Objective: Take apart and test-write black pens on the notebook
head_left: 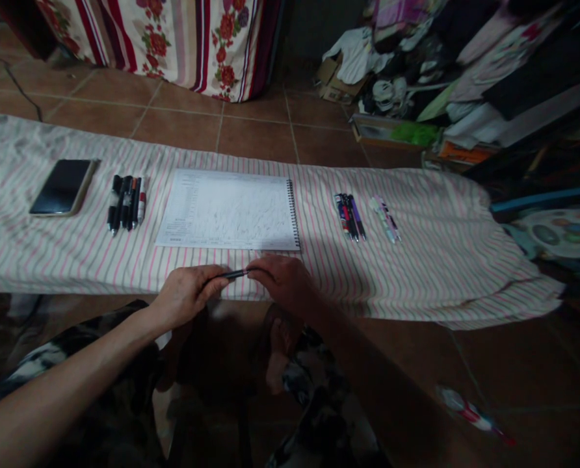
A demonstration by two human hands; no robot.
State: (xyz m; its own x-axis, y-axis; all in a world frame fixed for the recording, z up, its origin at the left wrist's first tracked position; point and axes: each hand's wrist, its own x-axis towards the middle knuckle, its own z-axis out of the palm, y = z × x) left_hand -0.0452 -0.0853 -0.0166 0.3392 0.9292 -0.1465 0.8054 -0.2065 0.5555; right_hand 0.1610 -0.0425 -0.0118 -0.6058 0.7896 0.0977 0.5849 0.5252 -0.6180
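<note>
A dark pen (235,274) is stretched between both hands at the near edge of the cloth-covered surface. My left hand (188,290) is closed round its left end, thumb and fingers pinching it. On the other end, my right hand (281,277) is closed too, its fingertips partly hidden. Just beyond the hands lies a spiral notebook (236,211) with its wire binding on the right. Several dark pens and markers (127,201) lie side by side left of the notebook. To its right are several dark and purple pens (350,217), then a few pale pens (386,219).
A smartphone (63,187) rests at the left on the striped cloth (446,247). Behind stands a floral curtain (183,45) over the tiled floor. Piled clothes and boxes (348,75) fill the back right. A plastic wrapper (470,411) lies on the floor at lower right.
</note>
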